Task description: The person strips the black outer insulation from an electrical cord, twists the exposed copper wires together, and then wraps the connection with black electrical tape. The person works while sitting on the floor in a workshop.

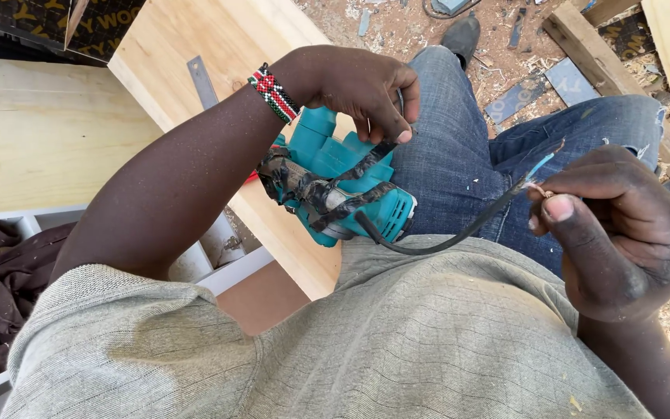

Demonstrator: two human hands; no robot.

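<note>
Looking down from the head camera, a seated person in blue jeans (505,140) and a grey ribbed shirt (397,341) works on a teal power tool (343,178) resting at the lap, against a pale wooden board (219,46). The left hand (358,85), wearing a beaded wristband (274,93), curls over the top of the tool, fingers bent and closed onto its body, where dark tape is wound around the housing. A black cord (459,229) leaves the near end of the tool and sweeps rightward and upward to the right hand (622,225). That hand is mostly closed, with thumb and fingertips pinching the cord's cut end (540,174), where blue and bare wires stick out toward the far left. The cord's long axis runs left to right between the two hands, so its free end sits at the right hand while the tool lies well to that hand's left, under the left one. Sawdust and timber offcuts (583,39) litter the ground at the far right. Dark cloth (1,271) lies at the near left.
</note>
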